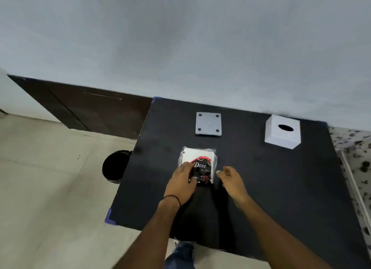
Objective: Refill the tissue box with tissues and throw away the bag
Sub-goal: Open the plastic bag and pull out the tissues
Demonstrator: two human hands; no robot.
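A clear plastic bag of white tissues [200, 158] with a black and red "Dove" print lies in the middle of the black table [261, 178]. My left hand [182, 182] rests on the bag's near left corner, fingers on the plastic. My right hand [230, 180] hovers just right of the bag, fingers apart and slightly curled, holding nothing. The white cube tissue box [282, 132] with a dark oval opening on top stands at the table's far right. A flat grey square base plate [208, 124] with four dark feet lies behind the bag.
A black round bin [114, 166] stands on the tiled floor at the table's left edge. A grey wall runs behind the table. A dark wooden panel [90, 108] is at the back left. A speckled surface [353, 148] borders the table's right side.
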